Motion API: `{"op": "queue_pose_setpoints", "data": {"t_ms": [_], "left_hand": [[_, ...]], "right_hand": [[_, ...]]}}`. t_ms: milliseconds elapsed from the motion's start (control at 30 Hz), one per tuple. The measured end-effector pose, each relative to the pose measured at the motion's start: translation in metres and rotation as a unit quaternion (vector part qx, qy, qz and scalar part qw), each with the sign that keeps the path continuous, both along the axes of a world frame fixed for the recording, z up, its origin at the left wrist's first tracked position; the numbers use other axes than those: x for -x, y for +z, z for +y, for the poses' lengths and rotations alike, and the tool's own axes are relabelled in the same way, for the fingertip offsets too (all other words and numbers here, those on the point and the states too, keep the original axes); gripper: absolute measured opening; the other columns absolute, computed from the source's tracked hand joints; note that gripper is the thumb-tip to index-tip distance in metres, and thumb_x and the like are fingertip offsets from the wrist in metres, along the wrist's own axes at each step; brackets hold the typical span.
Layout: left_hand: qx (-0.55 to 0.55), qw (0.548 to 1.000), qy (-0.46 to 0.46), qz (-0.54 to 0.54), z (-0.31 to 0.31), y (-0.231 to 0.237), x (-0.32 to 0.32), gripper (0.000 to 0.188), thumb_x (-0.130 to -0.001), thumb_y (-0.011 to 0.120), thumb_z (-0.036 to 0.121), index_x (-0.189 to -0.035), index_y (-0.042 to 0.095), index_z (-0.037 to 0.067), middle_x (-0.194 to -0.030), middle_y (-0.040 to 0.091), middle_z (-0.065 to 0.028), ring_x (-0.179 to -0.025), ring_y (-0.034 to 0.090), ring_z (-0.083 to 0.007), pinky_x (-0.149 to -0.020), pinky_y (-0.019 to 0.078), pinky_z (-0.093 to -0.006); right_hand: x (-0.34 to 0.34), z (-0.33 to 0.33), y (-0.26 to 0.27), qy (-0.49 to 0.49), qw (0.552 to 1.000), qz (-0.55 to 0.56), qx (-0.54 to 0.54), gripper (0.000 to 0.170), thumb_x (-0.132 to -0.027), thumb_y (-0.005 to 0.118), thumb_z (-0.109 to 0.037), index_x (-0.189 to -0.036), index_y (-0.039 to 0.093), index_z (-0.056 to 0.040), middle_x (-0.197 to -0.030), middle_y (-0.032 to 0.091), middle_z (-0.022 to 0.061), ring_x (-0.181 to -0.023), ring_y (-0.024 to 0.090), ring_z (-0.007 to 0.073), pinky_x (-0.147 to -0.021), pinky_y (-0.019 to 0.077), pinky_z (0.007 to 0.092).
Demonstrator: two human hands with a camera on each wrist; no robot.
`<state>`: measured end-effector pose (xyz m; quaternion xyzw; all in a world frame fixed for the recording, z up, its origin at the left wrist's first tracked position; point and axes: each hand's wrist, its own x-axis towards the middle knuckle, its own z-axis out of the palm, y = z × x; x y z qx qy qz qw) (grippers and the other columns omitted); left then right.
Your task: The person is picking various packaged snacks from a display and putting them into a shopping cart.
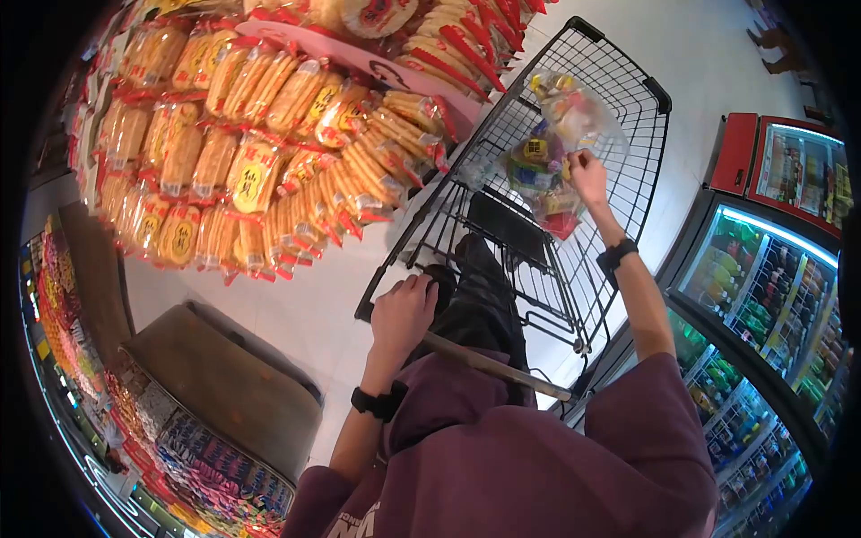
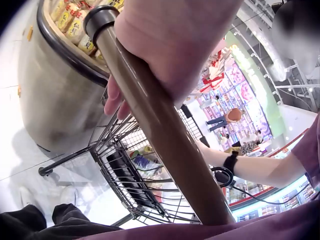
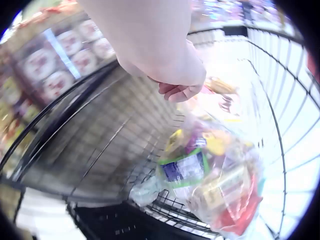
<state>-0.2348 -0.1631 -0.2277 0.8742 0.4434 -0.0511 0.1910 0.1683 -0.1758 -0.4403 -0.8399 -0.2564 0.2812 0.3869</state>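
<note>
My left hand (image 1: 404, 314) lies over one end of the brown cart handle (image 1: 493, 363); in the left wrist view its fingers (image 2: 117, 100) curl round the bar (image 2: 160, 130). Over the basket of the black wire cart (image 1: 650, 161), my right hand (image 1: 589, 177) has its fingers curled. The right wrist view shows that hand (image 3: 175, 75) above clear plastic bags, with nothing visible in its grip. One bag (image 3: 215, 175) holds several colourful packets and a red item; another bag (image 1: 578, 112) lies farther along the basket.
Stacked packaged crackers (image 1: 260, 170) rise left of the cart. A brown rounded stand (image 1: 215, 386) is at the lower left, near shelves of sweets (image 1: 215, 466). Drink coolers (image 1: 762, 278) line the right side. White floor (image 1: 700, 54) shows beyond the cart.
</note>
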Motion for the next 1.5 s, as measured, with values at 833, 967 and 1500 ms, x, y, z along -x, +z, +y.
{"op": "queue_pose_setpoints", "data": {"t_ms": [833,967,1500], "left_hand": [[-0.042,0.996,0.084,-0.002,0.001,0.000,-0.017,0.009,-0.085,0.074,0.016,-0.088,0.067,0.011,-0.075,0.067,-0.0028,-0.062,0.066,-0.0214,-0.055,0.0520,-0.0334],[-0.061,0.995,0.075,-0.024,0.003,-0.001,-0.015,0.010,-0.085,0.074,0.016,-0.088,0.066,0.010,-0.075,0.067,-0.0031,-0.061,0.066,-0.0215,-0.055,0.0522,-0.0331],[-0.035,0.994,0.076,-0.065,-0.004,-0.004,-0.004,0.017,-0.087,0.069,0.025,-0.090,0.066,0.008,-0.082,0.071,-0.0058,-0.070,0.070,-0.0280,-0.061,0.0557,-0.0399]], "right_hand": [[-0.107,0.080,-0.149,0.186,0.838,-0.448,0.250,0.077,-0.081,0.067,-0.056,-0.139,0.054,-0.0066,-0.152,0.042,0.0217,-0.138,0.044,0.0364,-0.109,0.0408,0.0464],[-0.105,0.042,-0.146,0.150,0.964,-0.182,0.126,0.069,-0.089,0.059,-0.055,-0.138,0.050,-0.0072,-0.140,0.052,0.0237,-0.125,0.054,0.0380,-0.100,0.0444,0.0490],[-0.024,-0.035,-0.063,0.297,0.902,-0.206,0.236,0.032,-0.082,0.067,-0.012,-0.113,0.071,-0.0150,-0.098,0.072,0.0172,-0.092,0.069,0.0386,-0.083,0.0557,0.0468]]}}
